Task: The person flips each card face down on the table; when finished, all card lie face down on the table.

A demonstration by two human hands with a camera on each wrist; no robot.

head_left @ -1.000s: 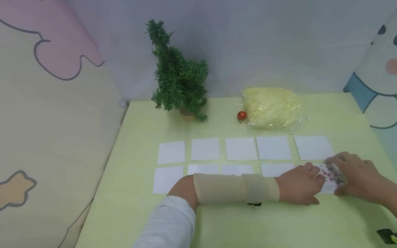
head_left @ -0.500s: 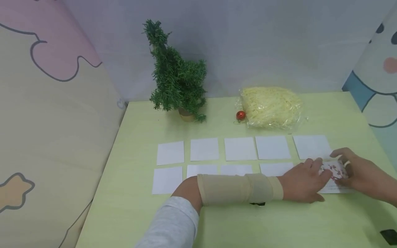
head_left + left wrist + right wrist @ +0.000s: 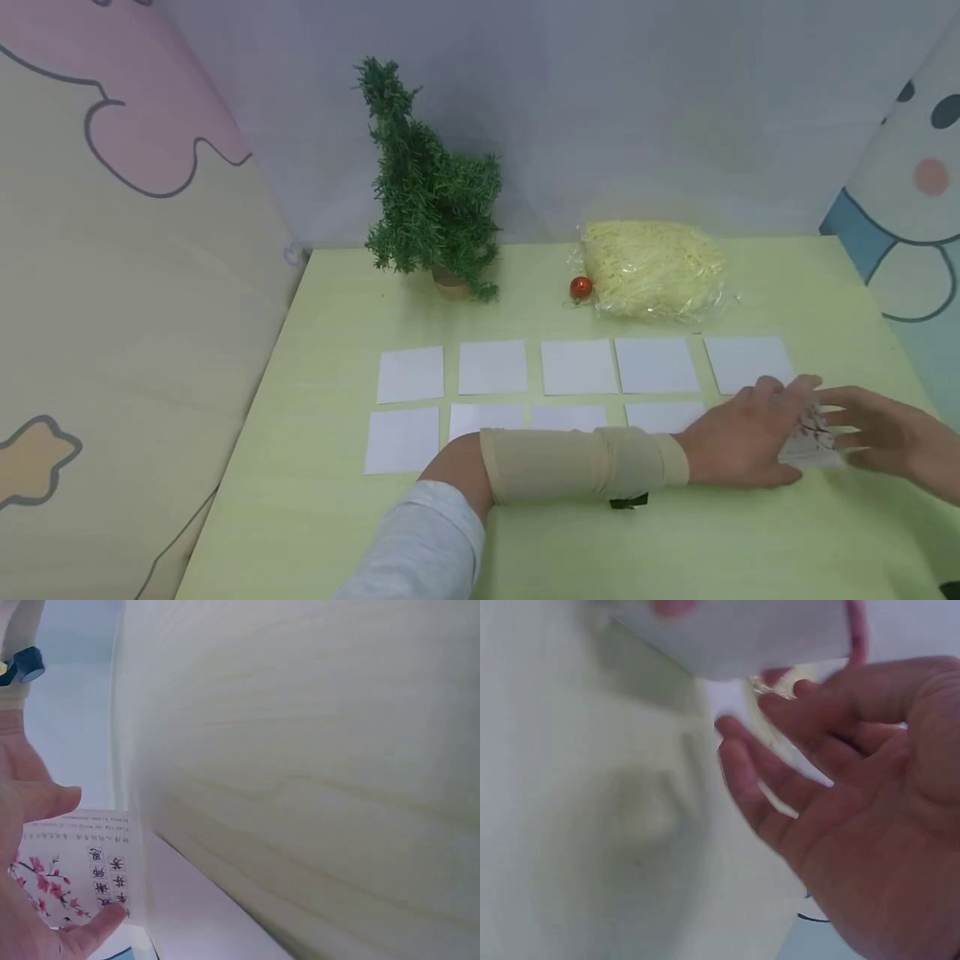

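My left hand (image 3: 750, 429), its forearm in a beige sleeve, grips a card (image 3: 810, 433) printed with pink blossoms. In the left wrist view the card (image 3: 56, 866) also bears lines of characters, and thumb and fingers hold it at opposite edges. It stands raised off the table, tilted. Just to its right is my right hand (image 3: 900, 437), fingers spread loosely and holding nothing. The right wrist view has the card's plain white back (image 3: 757, 637) above the right hand (image 3: 885, 795), with left fingertips along its edges.
White cards (image 3: 579, 367) lie in two rows on the pale table (image 3: 600, 550). Behind them stand a small green artificial tree (image 3: 431, 192), a red ball (image 3: 581, 287) and a clear bag of yellow shreds (image 3: 652, 271). Printed cloth walls (image 3: 135, 333) border the table.
The right hand has let go of the blossom card and drawn back slightly to the right. My left hand has shifted right and now holds the card, which has tipped up.
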